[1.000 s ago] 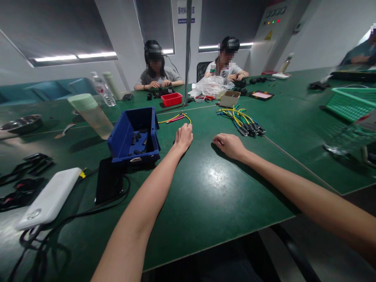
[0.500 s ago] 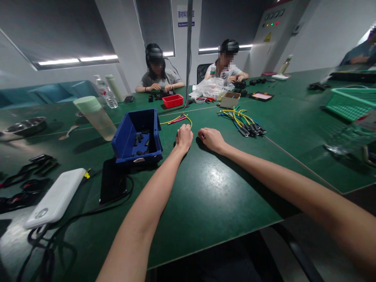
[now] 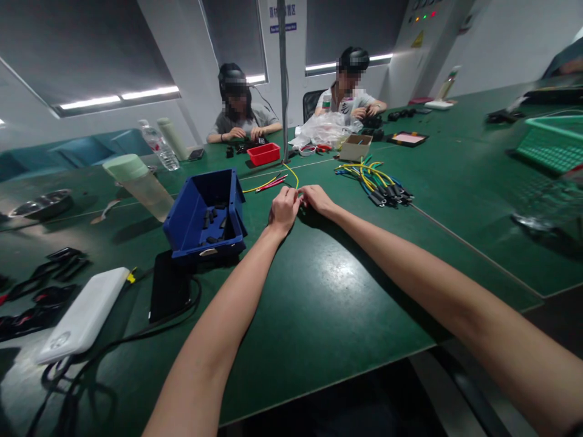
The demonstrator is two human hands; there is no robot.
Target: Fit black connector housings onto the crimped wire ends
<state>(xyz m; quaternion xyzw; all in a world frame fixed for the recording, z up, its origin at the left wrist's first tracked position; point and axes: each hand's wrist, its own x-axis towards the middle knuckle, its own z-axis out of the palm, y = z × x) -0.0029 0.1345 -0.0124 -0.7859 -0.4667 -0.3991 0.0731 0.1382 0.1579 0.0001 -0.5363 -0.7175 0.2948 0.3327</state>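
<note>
My left hand (image 3: 284,209) is closed on a yellow-green wire (image 3: 294,173), which arches up from the fingers and bends back to the left. Against its fingertips my right hand (image 3: 317,199) is pinched shut; what lies in that pinch is hidden. Just beyond my left hand lie red wires (image 3: 272,184) with bare-looking ends and another yellow wire. A bundle of yellow, green and blue wires (image 3: 385,188) with black sleeves and ring terminals rests to the right. The blue bin (image 3: 207,240) at left holds several short black sleeves (image 3: 212,220).
Left of the bin stand a frosted bottle (image 3: 141,188) and a black phone (image 3: 169,288); a white power bank (image 3: 86,315) trails cables. A metal pole (image 3: 284,85) rises behind a red tray (image 3: 264,155). Two people work across the table. A green basket (image 3: 551,142) sits at right.
My right hand has moved left and now meets my left hand's fingertips. The yellow-green wire stands up higher above the left hand. The head view has shifted slightly.
</note>
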